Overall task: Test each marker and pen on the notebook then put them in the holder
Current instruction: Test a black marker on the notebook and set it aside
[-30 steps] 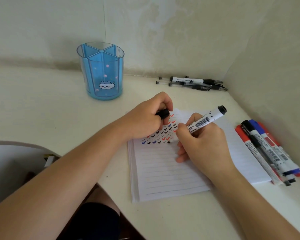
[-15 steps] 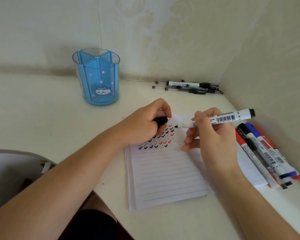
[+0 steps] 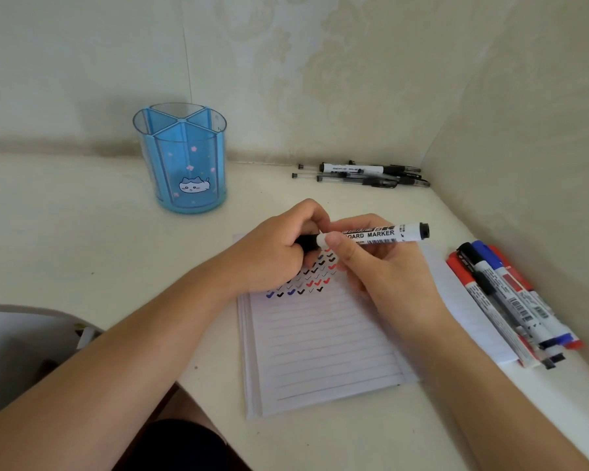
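My right hand [image 3: 381, 277] holds a white board marker [image 3: 380, 233] level above the lined notebook [image 3: 323, 351]. My left hand [image 3: 276, 253] grips the marker's black cap [image 3: 306, 242], which sits on the marker's tip end. Rows of black, blue and red tick marks [image 3: 308, 280] fill the top of the page. The blue divided holder [image 3: 181, 158] with a cat picture stands at the back left, with nothing in it. Several markers [image 3: 510, 300] lie at the right beside the notebook. Several pens and one marker [image 3: 361, 175] lie near the back wall.
The desk [image 3: 65, 232] sits in a corner, with walls behind and to the right. Its curved front edge is at the lower left, with a chair or floor area below.
My right hand lifted the marker off the page and turned it level. My left hand brought the black cap onto the marker's tip.
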